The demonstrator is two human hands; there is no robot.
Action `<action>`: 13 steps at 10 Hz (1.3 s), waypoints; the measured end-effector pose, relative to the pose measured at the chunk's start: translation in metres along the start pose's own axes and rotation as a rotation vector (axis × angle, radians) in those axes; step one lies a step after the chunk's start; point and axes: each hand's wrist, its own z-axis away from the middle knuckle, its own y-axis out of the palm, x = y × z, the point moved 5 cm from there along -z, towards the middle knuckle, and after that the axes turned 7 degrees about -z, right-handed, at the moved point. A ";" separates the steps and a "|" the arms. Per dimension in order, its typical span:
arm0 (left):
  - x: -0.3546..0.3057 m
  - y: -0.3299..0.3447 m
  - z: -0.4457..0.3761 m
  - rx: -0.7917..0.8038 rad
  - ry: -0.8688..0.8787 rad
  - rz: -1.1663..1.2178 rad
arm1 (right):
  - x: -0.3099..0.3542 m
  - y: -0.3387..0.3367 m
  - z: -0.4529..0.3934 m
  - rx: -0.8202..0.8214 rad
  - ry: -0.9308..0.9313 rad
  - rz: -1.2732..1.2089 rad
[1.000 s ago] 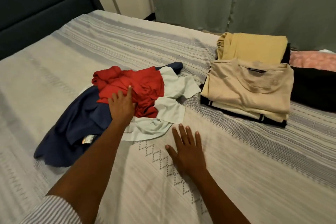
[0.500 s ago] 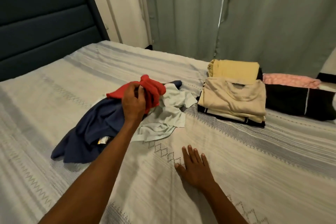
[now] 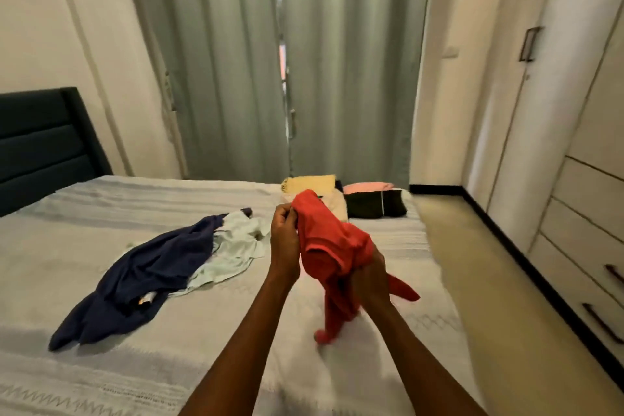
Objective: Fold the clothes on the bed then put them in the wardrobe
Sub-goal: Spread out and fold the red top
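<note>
Soft, even light fills the room, with a warm yellowish cast on the cream walls (image 3: 40, 27) and the beige floor (image 3: 489, 280). A thin streak of daylight shows through the gap between the grey-green pleated curtains (image 3: 229, 78). Shadows are faint and soft-edged; a pale one lies on the white woven bedspread (image 3: 101, 382) beneath the forearms. The dark padded headboard (image 3: 33, 145) and the navy blue cloth garment (image 3: 141, 280) lose detail. The hanging tail of the crumpled red cloth garment (image 3: 324, 246) is smeared by motion. Wide-angle distortion bows the cream wardrobe (image 3: 591, 179) at the right edge, where the picture is softest.
</note>
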 end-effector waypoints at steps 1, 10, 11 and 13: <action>-0.045 0.021 0.040 0.024 -0.036 0.108 | -0.031 -0.071 0.097 -0.373 0.007 -0.553; -0.109 0.084 0.152 0.272 0.019 0.145 | -0.147 -0.233 0.279 -0.548 -0.733 -1.016; -0.110 0.078 0.143 0.336 -0.074 0.158 | -0.135 -0.239 0.273 -0.593 -0.788 -0.611; -0.128 0.047 0.102 0.224 0.088 -0.001 | -0.113 -0.223 0.273 -0.478 -0.744 0.343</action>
